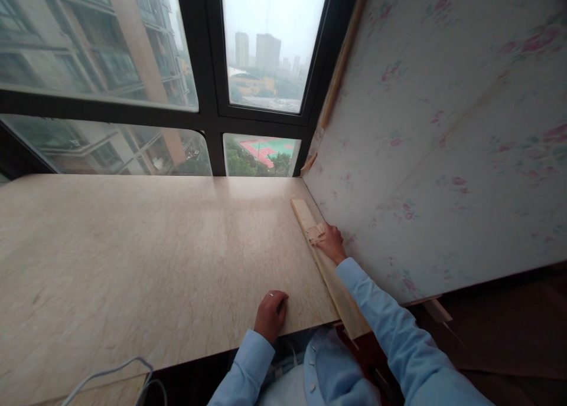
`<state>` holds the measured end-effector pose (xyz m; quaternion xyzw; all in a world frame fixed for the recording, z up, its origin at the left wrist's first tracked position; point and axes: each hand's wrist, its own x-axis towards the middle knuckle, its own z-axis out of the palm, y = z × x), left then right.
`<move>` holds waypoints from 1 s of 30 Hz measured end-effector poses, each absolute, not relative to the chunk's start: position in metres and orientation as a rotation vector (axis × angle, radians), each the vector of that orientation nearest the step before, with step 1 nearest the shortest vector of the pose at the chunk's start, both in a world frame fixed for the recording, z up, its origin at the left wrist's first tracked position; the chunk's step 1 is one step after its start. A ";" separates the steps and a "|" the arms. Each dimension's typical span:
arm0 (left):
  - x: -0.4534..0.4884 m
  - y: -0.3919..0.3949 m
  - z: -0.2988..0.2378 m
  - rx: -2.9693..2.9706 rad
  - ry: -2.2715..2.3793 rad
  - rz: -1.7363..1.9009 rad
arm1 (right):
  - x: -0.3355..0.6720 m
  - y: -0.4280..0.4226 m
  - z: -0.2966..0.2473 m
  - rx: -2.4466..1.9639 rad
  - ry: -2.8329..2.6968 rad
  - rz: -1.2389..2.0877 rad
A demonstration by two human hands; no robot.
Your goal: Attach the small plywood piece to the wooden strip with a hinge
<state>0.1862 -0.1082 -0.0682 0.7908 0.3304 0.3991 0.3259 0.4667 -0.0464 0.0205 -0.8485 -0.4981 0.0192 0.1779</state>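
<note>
A long, pale wooden board point(339, 282) lies on the marble-patterned windowsill point(199, 252) along the papered wall, its near end reaching past the sill's front edge. Over the board's far half, my right hand point(330, 241) is closed on a small, flat, pale wooden piece point(315, 233) with a rough edge. The fingers press this piece against the board's top; part of it is hidden under them. My left hand point(271, 313), with a ring on one finger, rests on the sill near its front edge. Its fingers are curled in, and nothing shows in them.
Floral wallpaper covers the wall point(443, 158) on the right. Dark-framed windows point(210, 123) stand behind the sill, with wooden trim point(343, 64) running up the corner. A white cable point(110, 370) loops over the front left edge. Beneath the wall is a dark area.
</note>
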 end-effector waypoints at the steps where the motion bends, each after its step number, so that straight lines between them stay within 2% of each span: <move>1: 0.186 -0.108 -0.068 2.069 0.869 1.041 | 0.465 -0.047 0.020 -2.344 -1.425 0.044; 9: 0.186 -0.109 -0.068 2.040 0.883 1.021 | 0.433 -0.048 0.008 -2.012 -1.661 0.083; 17: 0.186 -0.109 -0.068 2.018 0.885 1.035 | 0.401 -0.052 -0.008 -1.969 -1.883 0.171; 30: 0.185 -0.109 -0.063 1.951 0.907 1.006 | 0.364 -0.097 0.003 -1.838 -1.807 0.595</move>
